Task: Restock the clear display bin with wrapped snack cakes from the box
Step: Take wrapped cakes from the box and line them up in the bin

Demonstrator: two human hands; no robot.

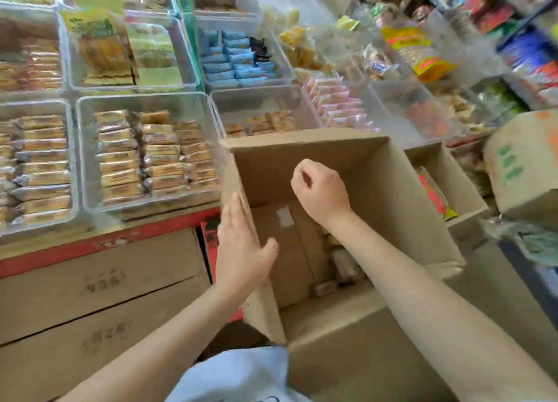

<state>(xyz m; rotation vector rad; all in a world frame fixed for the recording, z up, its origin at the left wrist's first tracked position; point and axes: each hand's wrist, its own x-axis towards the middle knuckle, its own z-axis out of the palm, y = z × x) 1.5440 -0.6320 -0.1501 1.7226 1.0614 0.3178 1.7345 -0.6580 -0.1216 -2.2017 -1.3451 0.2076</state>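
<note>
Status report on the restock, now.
Left hand flat against box wall. Right hand curled, empty, above box. Few snack cakes left inside. Display bin nearly full.

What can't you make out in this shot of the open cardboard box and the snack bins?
- Head view: how many wrapped snack cakes remain in the open brown cardboard box; the right forearm covers most of them.
- Head view: whether the curled right hand holds anything; its palm faces away.
- Head view: print on the wrappers in the clear plastic display bin; blurred and too small.
- Head view: the far-left bin, cut off by the left edge.
</note>
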